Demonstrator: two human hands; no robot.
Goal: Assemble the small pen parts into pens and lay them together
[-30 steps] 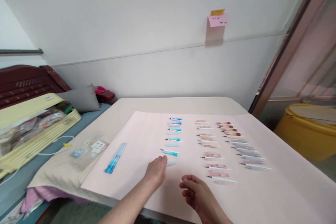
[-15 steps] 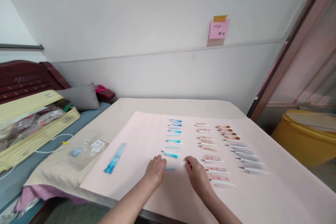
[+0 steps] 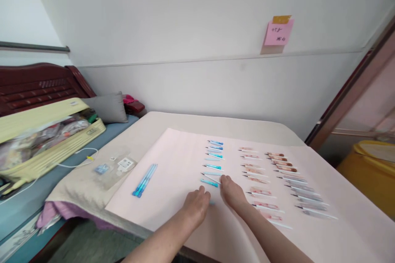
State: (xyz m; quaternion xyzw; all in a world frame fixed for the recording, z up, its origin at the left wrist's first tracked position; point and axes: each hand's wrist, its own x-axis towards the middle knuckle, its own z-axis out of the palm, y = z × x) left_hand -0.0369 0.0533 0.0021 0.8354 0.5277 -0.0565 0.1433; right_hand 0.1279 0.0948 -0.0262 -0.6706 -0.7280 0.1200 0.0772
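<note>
My right hand [image 3: 233, 191] pinches the white end of a thin pen refill [image 3: 212, 178] with a dark tip. That refill slants just above a turquoise pen barrel [image 3: 210, 183] on the pale pink sheet [image 3: 173, 164]. Close below the barrel's left end is my left hand [image 3: 197, 204], its fingers curled together and the fingertips partly hidden; I cannot make out what they hold. A light blue piece [image 3: 212, 202] shows at its right side. Beyond the hands runs a column of blue barrels [image 3: 215, 148] paired with white refills.
Several blue pens [image 3: 145, 181] lie to the left, near clear plastic bags [image 3: 119, 168]. On the right are columns of pinkish barrels [image 3: 261, 192] and brown barrels [image 3: 279, 158] with refills. A yellow bin [image 3: 373, 172] stands beyond the table's right side.
The view has swung left, shifting everything rightward. My right hand has closed on the refill beside the turquoise barrel, and the refill now slants more. My left hand stays close below the barrel.
</note>
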